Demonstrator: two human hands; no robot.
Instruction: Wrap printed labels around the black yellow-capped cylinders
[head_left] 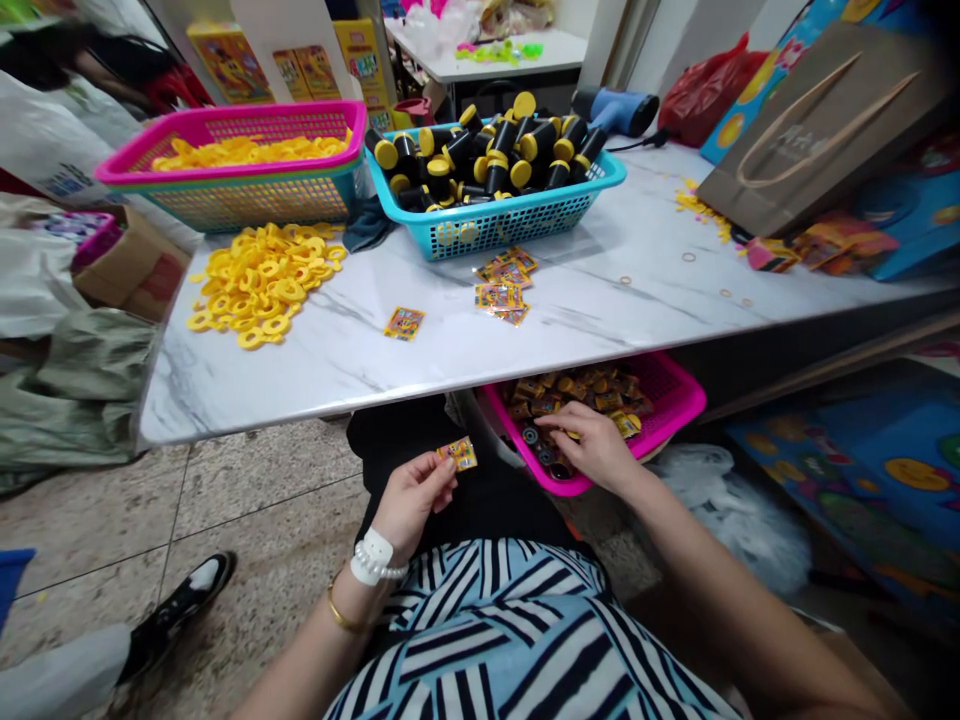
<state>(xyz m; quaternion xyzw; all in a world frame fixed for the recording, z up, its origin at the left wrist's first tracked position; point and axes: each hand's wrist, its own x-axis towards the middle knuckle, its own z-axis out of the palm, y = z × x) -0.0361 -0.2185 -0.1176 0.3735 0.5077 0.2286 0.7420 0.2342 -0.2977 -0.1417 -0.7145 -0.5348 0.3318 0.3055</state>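
My left hand (412, 497), above my lap, is closed and pinches a small yellow printed label (459, 454) between thumb and fingers. Under the table edge my right hand (598, 446) reaches into a pink basket (686, 400). Its fingers curl over the contents there, with a bit of yellow showing under them; what they grip is hidden. Label-wrapped small tubes (547, 395) fill the back of that basket, and dark round ends (532, 437) show at its left side. On the table lie a pile of labels (501, 296) and a single label (405, 323).
A blue basket (480, 228) holds many black tubes with yellow caps. Left of it are a pink-rimmed basket (225, 118) and a heap of yellow rings (266, 280). A blue hair dryer (616, 110) and brown paper bag (810, 130) stand rightward. Another person's shoe (180, 610) is at lower left.
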